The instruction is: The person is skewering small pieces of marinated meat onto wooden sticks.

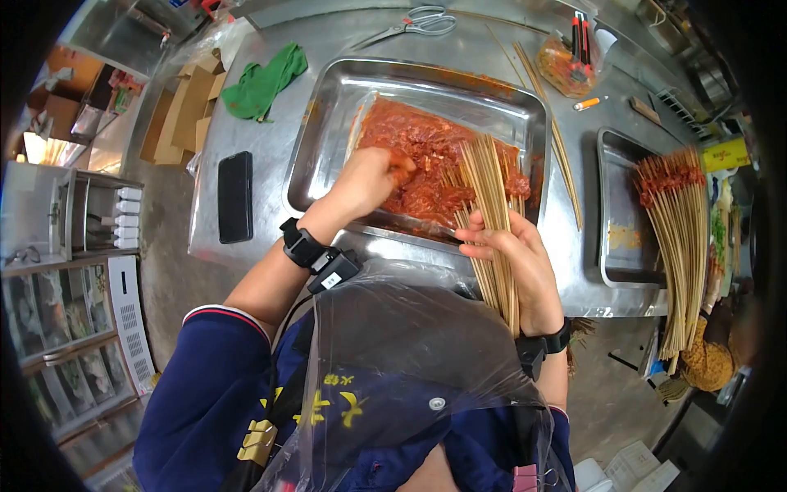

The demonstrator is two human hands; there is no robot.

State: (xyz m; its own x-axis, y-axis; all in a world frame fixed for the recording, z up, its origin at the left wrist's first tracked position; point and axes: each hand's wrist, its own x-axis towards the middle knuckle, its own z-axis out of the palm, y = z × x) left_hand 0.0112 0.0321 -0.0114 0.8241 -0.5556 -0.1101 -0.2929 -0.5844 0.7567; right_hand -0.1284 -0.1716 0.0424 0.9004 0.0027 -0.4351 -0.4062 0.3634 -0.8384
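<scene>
Red marinated meat [426, 148] lies in a large shallow steel tray [328, 90] in front of me. My left hand [369, 182] is at the meat's left side, its fingers curled and red at the tips, pinching some of the meat. In my right hand [525, 266] is a bundle of bamboo skewers [492, 197], held at the tray's near right edge. The upper ends of the bundle reach over the meat, and red pieces sit around the skewers there. The lower ends point down towards my body.
A second tray [611, 197] on the right bears finished-looking meat skewers [672, 205] overhanging its edge. Around the main tray lie a phone [235, 197], green cloth [266, 82], scissors [410, 26], loose skewers [560, 139], an orange marker [590, 103] and a tub with red-handled tools [580, 49].
</scene>
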